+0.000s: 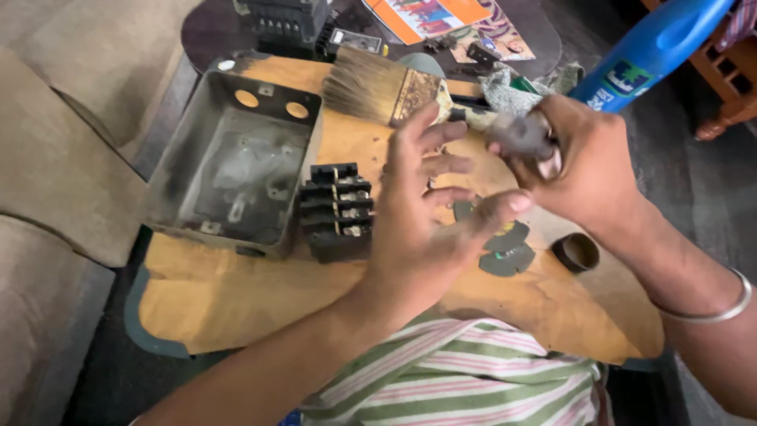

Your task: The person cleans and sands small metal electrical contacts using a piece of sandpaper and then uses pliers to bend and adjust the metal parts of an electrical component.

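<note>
the right hand (579,170) is closed around a small dark, rounded part (527,138), gripped at the fingertips and raised a little above the wooden surface (236,296). the left hand (426,213) is spread wide just beside it, palm up, fingers loose and holding nothing; its thumb points toward the part without clearly touching it.

the part looks dusty and grey, about fingertip-sized, and it seems rigid and light, probably metal or hard plastic, though its exact form is partly hidden by the fingers. a piece like this likely handles best pinched by its sides between thumb and two fingers. the grime on it could make it slip, and being so small it would be easy to drop among the other bits.

below the hands lie a few flat, dark fan-shaped plates (507,251) and a short dark ring (576,252), near the edge of the surface. to the left sits a black terminal block (339,209) with metal screws, touching the side of an open grey metal box (229,162). a worn paintbrush (386,87) lies at the far side, beside a crumpled grey cloth (509,95). a blue plastic bottle (650,47) leans in from the upper right. a metal bangle (721,304) sits on the right wrist.
</note>
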